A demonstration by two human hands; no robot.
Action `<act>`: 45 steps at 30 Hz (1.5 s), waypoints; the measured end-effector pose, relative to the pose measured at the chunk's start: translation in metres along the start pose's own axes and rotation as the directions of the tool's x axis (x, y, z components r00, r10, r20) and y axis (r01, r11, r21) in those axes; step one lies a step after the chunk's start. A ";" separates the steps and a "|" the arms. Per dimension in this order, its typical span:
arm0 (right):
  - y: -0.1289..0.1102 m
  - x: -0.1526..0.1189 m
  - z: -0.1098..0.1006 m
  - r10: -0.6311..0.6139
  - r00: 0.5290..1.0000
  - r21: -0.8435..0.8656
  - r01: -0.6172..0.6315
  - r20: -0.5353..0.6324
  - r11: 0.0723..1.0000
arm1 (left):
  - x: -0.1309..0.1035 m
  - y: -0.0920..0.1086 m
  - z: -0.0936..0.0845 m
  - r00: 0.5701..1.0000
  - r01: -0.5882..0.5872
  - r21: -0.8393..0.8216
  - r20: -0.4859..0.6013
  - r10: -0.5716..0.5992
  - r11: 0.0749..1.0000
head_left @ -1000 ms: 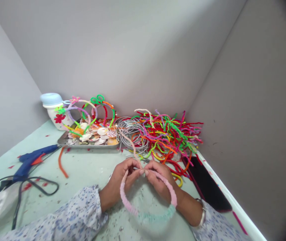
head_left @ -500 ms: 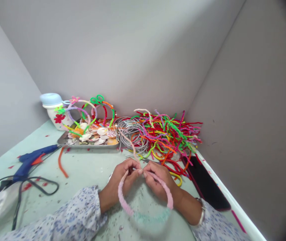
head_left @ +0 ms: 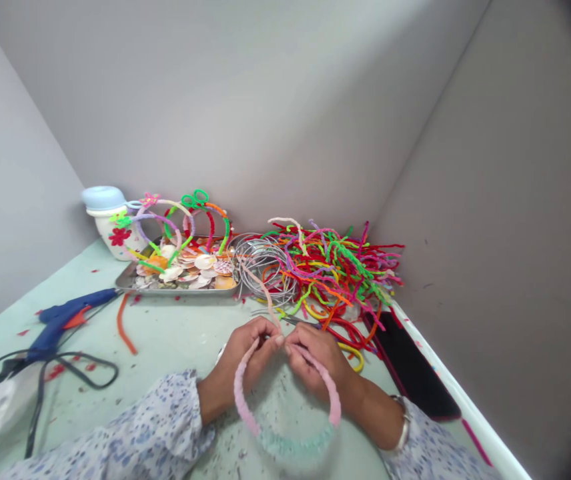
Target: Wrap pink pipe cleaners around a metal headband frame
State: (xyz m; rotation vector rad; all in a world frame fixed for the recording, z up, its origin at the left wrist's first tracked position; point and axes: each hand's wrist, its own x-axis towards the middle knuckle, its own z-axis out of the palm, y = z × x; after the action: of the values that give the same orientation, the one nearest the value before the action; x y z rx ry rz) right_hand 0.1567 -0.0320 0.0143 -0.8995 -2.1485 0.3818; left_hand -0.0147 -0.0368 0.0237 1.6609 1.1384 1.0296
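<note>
A fuzzy ring (head_left: pixel 335 400), pink on its sides and pale green at the bottom, hangs between my hands above the table. My left hand (head_left: pixel 250 350) pinches its upper left end, and my right hand (head_left: pixel 315 357) pinches the upper right end. The fingertips of both hands nearly meet at the top of the ring. A peach fuzzy stem (head_left: pixel 267 293) rises from my left fingertips toward the wire coil. What lies between the fingertips is mostly hidden.
Behind my hands are a wire coil (head_left: pixel 260 267) and heaped coloured stems (head_left: pixel 335 260). A metal tray (head_left: pixel 180 291) of shells holds decorated hoops, beside a white cup (head_left: pixel 110 233). A blue glue gun (head_left: pixel 53 327) lies left, a black phone (head_left: pixel 415 367) right; scissors (head_left: pixel 355 357) touch the heap.
The ring's lower part has swung slightly left and down. Both hands keep their pinch at almost the same place.
</note>
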 end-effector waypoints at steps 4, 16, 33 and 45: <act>0.003 -0.002 0.003 -0.023 1.000 -0.014 0.023 0.002 1.000 | -0.001 -0.005 0.001 0.999 -0.040 0.033 0.009 0.039 0.999; -0.004 0.002 -0.004 0.038 0.998 0.051 -0.036 -0.052 0.998 | 0.000 0.000 0.002 1.000 -0.005 -0.007 -0.016 0.005 1.000; -0.001 0.000 -0.001 -0.043 0.997 0.012 0.044 -0.059 0.999 | -0.001 -0.004 0.004 0.999 0.023 -0.039 -0.035 -0.024 0.999; 0.004 0.000 0.003 -0.090 0.996 -0.008 0.090 -0.019 0.996 | 0.001 -0.006 0.004 0.997 0.051 0.014 -0.053 -0.051 0.999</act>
State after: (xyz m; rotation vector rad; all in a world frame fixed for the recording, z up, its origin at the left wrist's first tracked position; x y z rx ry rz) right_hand 0.1562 -0.0295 0.0100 -0.8045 -2.1655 0.3194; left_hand -0.0121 -0.0356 0.0172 1.6165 1.2196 1.0403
